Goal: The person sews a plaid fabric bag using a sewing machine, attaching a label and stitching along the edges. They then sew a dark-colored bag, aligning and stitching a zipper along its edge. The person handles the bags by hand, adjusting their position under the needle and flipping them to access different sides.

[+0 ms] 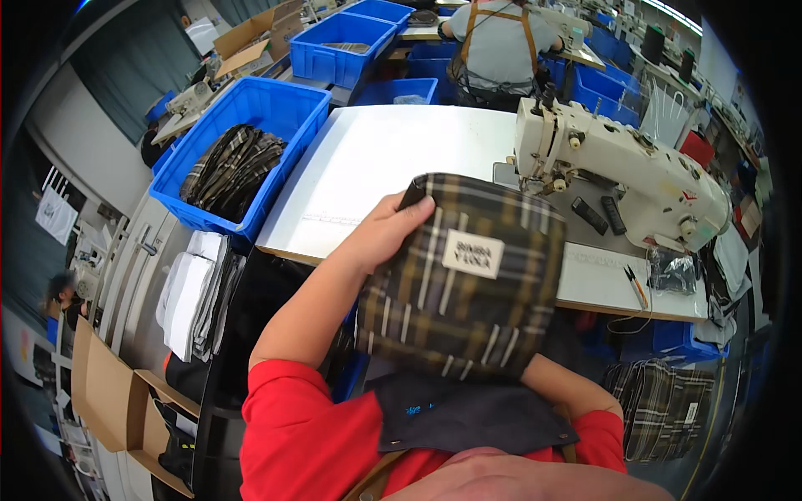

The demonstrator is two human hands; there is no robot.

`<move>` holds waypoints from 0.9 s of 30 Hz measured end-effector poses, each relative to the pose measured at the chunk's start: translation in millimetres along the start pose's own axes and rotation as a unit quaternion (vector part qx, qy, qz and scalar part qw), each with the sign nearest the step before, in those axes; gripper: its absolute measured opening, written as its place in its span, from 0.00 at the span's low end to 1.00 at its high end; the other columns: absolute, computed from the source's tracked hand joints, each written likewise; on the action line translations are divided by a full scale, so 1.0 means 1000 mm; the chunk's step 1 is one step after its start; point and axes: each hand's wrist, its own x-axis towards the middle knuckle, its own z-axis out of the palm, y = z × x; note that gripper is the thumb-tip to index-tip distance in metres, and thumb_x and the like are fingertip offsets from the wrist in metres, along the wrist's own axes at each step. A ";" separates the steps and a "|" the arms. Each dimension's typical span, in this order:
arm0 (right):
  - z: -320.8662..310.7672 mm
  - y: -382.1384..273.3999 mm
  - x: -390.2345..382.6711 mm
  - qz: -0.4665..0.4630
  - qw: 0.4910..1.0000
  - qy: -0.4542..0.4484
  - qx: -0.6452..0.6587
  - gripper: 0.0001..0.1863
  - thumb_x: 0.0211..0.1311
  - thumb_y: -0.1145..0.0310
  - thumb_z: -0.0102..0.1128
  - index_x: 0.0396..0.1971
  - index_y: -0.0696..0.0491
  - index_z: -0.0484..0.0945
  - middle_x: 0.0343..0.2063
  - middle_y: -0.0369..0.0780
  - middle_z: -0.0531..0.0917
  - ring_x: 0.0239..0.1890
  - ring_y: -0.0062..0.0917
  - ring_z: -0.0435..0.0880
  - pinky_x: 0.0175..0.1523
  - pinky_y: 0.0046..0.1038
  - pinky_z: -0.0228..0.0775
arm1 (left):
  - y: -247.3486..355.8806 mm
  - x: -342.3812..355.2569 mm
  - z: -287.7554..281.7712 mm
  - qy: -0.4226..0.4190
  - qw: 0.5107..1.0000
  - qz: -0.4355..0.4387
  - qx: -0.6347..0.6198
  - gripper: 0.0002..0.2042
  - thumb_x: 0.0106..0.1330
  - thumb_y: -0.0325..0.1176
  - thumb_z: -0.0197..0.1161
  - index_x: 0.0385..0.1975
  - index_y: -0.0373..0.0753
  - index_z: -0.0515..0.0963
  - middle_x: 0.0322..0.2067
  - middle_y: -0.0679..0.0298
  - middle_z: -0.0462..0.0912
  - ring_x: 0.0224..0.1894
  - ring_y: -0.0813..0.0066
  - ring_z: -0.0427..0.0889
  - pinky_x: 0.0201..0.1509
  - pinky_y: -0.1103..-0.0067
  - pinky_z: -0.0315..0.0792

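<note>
A dark plaid fabric piece (501,309), boxy like a pouch, is held up in front of my chest. It has a pale rectangular label sewn on its face. My left hand (397,225) is closed on its upper left edge, the thumb pressed on the front and the fingers behind. From the lower right my right forearm (572,388) reaches behind or into the piece, which hides my right hand. Just beyond the piece stands a cream sewing machine (618,171) on a white table (359,159).
On the left, a blue bin (288,142) holds folded plaid pieces (234,171). Small black objects (590,215) and thread snips (637,288) lie by the machine. Stacked plaid pieces (664,409) sit low on the right. Another person (501,46) sits ahead; an open carton (125,401) is lower left.
</note>
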 end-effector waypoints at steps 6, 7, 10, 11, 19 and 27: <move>0.034 0.035 -0.044 0.439 0.751 0.156 0.468 0.25 0.71 0.66 0.67 0.64 0.57 0.75 0.60 0.42 0.82 0.59 0.28 0.82 0.65 0.31 0.75 | -0.100 0.078 -0.057 0.120 0.869 0.012 0.481 0.23 0.77 0.44 0.60 0.67 0.40 0.74 0.61 0.52 0.79 0.65 0.60 0.76 0.66 0.58 0.70; 0.037 0.039 -0.050 0.435 0.737 0.187 0.482 0.24 0.75 0.65 0.62 0.65 0.59 0.74 0.59 0.43 0.82 0.58 0.28 0.83 0.63 0.30 0.76 | -0.107 0.079 -0.048 0.187 0.792 0.053 0.579 0.25 0.76 0.44 0.60 0.69 0.42 0.72 0.65 0.50 0.74 0.69 0.55 0.71 0.68 0.53 0.66; 0.042 0.048 -0.063 0.451 0.735 0.194 0.468 0.23 0.78 0.62 0.57 0.65 0.60 0.73 0.59 0.43 0.82 0.58 0.28 0.83 0.64 0.31 0.75 | -0.099 0.084 -0.003 0.172 0.741 0.118 0.639 0.27 0.75 0.42 0.61 0.73 0.48 0.67 0.76 0.51 0.61 0.79 0.51 0.55 0.72 0.39 0.55; 0.043 0.050 -0.064 0.444 0.740 0.182 0.472 0.24 0.79 0.61 0.56 0.66 0.60 0.73 0.59 0.44 0.82 0.58 0.28 0.82 0.65 0.31 0.75 | -0.095 0.085 0.017 0.144 0.750 0.152 0.628 0.27 0.75 0.41 0.61 0.72 0.49 0.68 0.75 0.53 0.62 0.79 0.51 0.57 0.72 0.40 0.56; 0.058 0.052 -0.071 0.488 0.696 0.198 0.489 0.28 0.82 0.56 0.50 0.67 0.64 0.69 0.62 0.46 0.80 0.64 0.29 0.79 0.70 0.30 0.69 | -0.138 0.099 0.089 -0.034 0.782 0.201 0.589 0.24 0.76 0.43 0.58 0.68 0.45 0.74 0.73 0.61 0.69 0.78 0.58 0.61 0.72 0.42 0.58; 0.032 0.048 -0.067 0.303 0.675 0.175 0.650 0.29 0.82 0.54 0.49 0.67 0.63 0.70 0.62 0.43 0.80 0.63 0.26 0.77 0.70 0.29 0.66 | -0.140 0.168 0.071 -0.025 0.778 0.261 0.571 0.22 0.73 0.44 0.61 0.63 0.40 0.77 0.68 0.60 0.76 0.75 0.59 0.67 0.70 0.53 0.65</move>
